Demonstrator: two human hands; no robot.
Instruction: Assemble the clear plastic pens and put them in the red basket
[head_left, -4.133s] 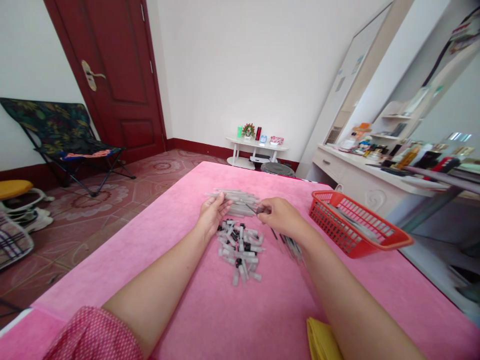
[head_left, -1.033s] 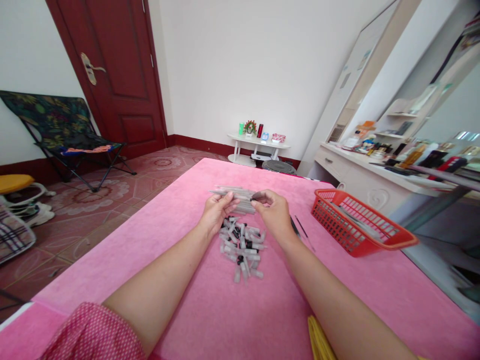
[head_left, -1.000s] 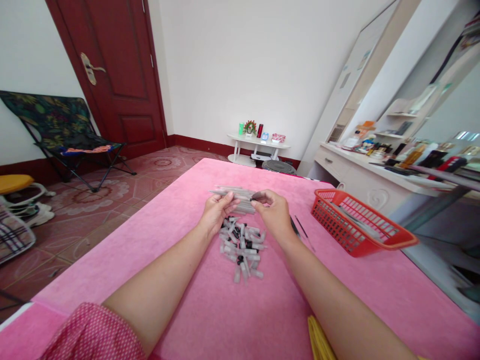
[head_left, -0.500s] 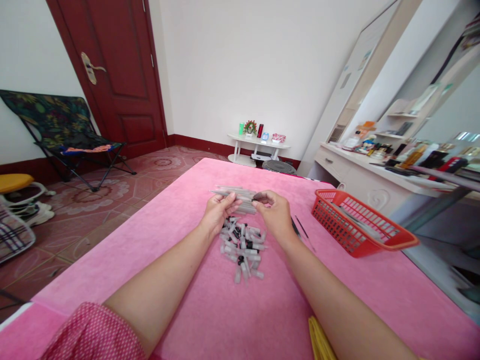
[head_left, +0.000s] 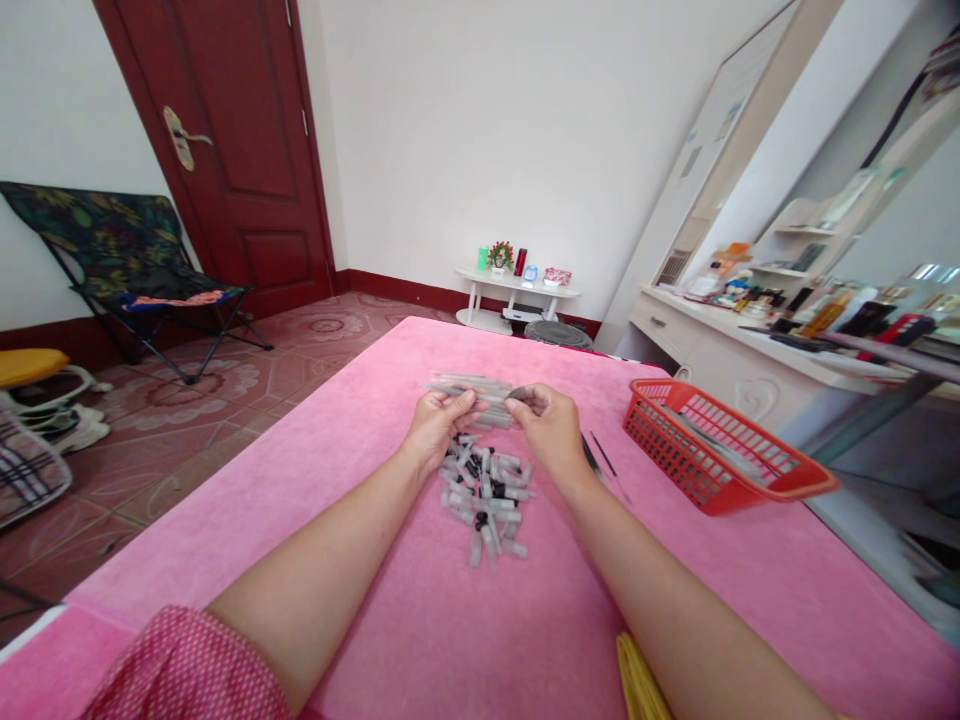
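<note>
My left hand is closed, thumb pressed against the fingers. Whatever it pinches is too small and blurred to name; a thin dark-tipped piece shows by the thumb. Opposite it, my right hand pinches a small dark piece between thumb and fingertips. Just beyond and between both hands lies a row of slim translucent tubes, partly hidden by the fingers. Nearer to me is a loose pile of short clear plastic pieces, with small black pieces mixed in.
Pink cloth covers the table. Right of my right hand lie thin dark tools, then a red plastic basket with long pale things inside. Something yellow lies under my right forearm. A cluttered dresser stands at the right.
Both hands stay nearly in place, still pinching. The fingertips have shifted very slightly, and the pile is unchanged.
</note>
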